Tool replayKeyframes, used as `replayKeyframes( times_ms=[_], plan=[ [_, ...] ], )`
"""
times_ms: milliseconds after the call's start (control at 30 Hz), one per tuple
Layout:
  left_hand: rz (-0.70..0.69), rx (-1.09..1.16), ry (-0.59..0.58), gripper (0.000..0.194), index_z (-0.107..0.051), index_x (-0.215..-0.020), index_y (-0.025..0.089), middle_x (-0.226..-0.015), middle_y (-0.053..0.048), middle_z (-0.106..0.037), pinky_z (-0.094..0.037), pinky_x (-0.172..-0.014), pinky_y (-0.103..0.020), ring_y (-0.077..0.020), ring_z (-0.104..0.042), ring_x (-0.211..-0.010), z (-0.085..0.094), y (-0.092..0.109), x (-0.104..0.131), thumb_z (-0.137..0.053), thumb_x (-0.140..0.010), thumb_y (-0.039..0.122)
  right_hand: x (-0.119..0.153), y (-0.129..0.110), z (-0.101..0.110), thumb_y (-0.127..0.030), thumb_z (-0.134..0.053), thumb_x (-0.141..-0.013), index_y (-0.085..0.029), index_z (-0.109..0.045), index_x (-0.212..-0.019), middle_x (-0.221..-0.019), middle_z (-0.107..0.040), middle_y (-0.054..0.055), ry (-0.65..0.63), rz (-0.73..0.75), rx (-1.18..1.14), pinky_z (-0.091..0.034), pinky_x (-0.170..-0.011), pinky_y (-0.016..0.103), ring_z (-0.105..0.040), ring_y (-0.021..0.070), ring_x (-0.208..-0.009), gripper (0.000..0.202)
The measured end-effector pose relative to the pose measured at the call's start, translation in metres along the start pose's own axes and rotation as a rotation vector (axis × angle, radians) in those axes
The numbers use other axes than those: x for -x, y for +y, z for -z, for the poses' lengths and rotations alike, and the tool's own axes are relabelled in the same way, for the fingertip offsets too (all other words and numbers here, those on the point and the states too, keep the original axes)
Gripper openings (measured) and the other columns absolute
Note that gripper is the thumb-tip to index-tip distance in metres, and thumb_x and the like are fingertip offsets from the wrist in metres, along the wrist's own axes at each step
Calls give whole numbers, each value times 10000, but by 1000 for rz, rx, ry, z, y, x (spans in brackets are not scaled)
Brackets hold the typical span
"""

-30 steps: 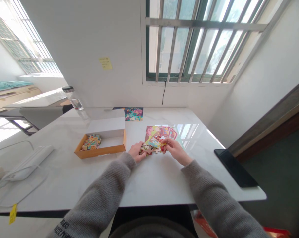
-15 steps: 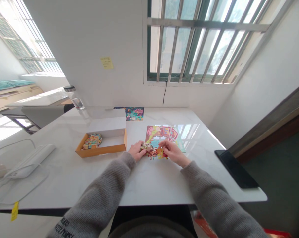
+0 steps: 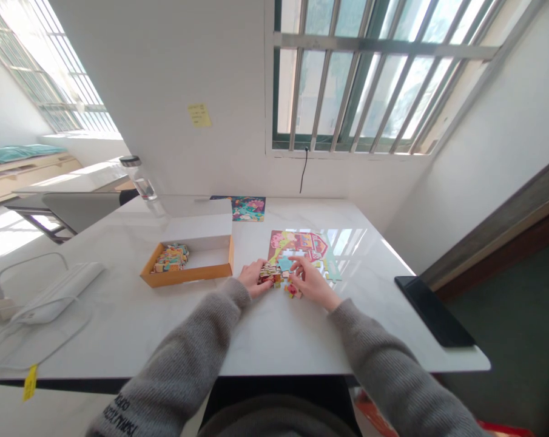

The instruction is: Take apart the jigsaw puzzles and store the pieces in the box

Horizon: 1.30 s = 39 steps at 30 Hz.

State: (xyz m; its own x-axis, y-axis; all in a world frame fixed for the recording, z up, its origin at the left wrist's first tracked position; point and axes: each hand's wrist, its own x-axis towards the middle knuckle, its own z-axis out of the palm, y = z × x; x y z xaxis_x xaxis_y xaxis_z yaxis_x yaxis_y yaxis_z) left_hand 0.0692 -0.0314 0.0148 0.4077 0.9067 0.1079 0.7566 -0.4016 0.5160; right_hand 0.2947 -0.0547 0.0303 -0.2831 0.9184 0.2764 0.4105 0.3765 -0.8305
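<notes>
My left hand (image 3: pixel 254 278) is closed around a row of puzzle pieces (image 3: pixel 269 271) standing on edge on the table. Fingers bent, my right hand (image 3: pixel 311 280) is over the near edge of a partly assembled jigsaw puzzle (image 3: pixel 310 243) with a red barn picture. Its thumb and fingers close on a puzzle piece, mostly hidden beneath them. A light-blue piece (image 3: pixel 285 263) lies beside the right fingertips. Red and yellow pieces (image 3: pixel 294 291) show just below the right thumb.
An orange box (image 3: pixel 187 278) with more puzzle pieces (image 3: pixel 171 258) stands to the left. Behind are a dark printed picture (image 3: pixel 249 208) and a bottle (image 3: pixel 142 182). A black phone-like slab (image 3: pixel 431 309) lies at the right edge, a white power strip (image 3: pixel 60 294) with cables at far left.
My right hand has shifted slightly left, and the red and yellow pieces beneath it have moved nearer to me. My left hand stays on its row of pieces. The view has shifted slightly.
</notes>
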Motion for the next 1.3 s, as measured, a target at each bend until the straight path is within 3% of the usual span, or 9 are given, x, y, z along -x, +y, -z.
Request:
replayKeyframes(
  times_ms=[167,333,467,600,700,867,1000,1167,1300],
  plan=[
    [3,29,-7,452,-479,-1171,198,-999,-67,-659,-456,-865,-376,-261,-623,-940,1,-2,0,-596,-776,384,4,5,19,-184,-541,-839,-178,-590,-1086,-763,-580,-13,-207,-78,110,-420,-526,225,-478,90,-533,252],
    [14,61,-2,428,-492,-1150,198,-981,-69,-658,-462,-843,-376,-261,-622,-911,2,-1,1,-599,-780,384,12,4,37,-251,-721,-735,-201,-655,-1021,-918,-560,43,-305,38,285,-487,-743,297,-562,172,-807,298],
    [26,63,-10,433,-497,-1150,200,-1000,-74,-655,-453,-866,-380,-264,-613,-937,2,0,1,-611,-774,383,17,0,47,-281,-787,-663,-202,-632,-917,-933,-535,49,-323,-28,432,-466,-805,330,-527,199,-857,308],
    [30,48,-2,432,-490,-1175,198,-1052,-85,-649,-411,-945,-428,-289,-600,-1008,4,2,1,-563,-819,431,19,-7,42,-265,-763,-682,-201,-551,-899,-908,-502,22,-377,-16,355,-436,-715,277,-487,159,-780,310],
    [5,74,-17,502,-473,-1207,185,-1113,-103,-632,-387,-982,-454,-304,-589,-1042,7,4,4,-547,-830,508,17,-11,28,-282,-689,-770,-213,-487,-936,-800,-464,-29,-404,5,189,-380,-610,241,-429,124,-673,271],
    [-46,72,-21,733,-449,-1251,177,-1160,-111,-610,-382,-1002,-446,-320,-567,-1083,11,9,10,-720,-684,554,14,-15,1,-150,-545,-821,-216,-469,-880,-753,-439,-37,-216,110,96,-354,-615,252,-418,127,-657,117],
    [-73,26,-24,629,-451,-1232,198,-1133,-95,-622,-395,-974,-426,-302,-572,-1076,9,8,9,-698,-726,478,11,-17,-11,-131,-492,-835,-221,-488,-904,-762,-480,-28,-161,117,9,-392,-635,262,-460,132,-658,113],
    [-93,0,-12,458,-477,-1192,193,-1074,-91,-636,-425,-925,-410,-278,-589,-1019,6,6,5,-608,-796,383,1,-9,-4,-186,-519,-849,-215,-519,-914,-771,-525,-6,-8,95,45,-431,-648,280,-498,145,-670,72],
    [-80,26,8,445,-493,-1161,195,-1023,-74,-638,-461,-863,-375,-251,-604,-936,5,5,3,-613,-756,336,-12,8,8,-159,-476,-882,-208,-574,-1036,-1023,-603,85,90,217,293,-438,-894,389,-538,226,-970,189]
  ],
)
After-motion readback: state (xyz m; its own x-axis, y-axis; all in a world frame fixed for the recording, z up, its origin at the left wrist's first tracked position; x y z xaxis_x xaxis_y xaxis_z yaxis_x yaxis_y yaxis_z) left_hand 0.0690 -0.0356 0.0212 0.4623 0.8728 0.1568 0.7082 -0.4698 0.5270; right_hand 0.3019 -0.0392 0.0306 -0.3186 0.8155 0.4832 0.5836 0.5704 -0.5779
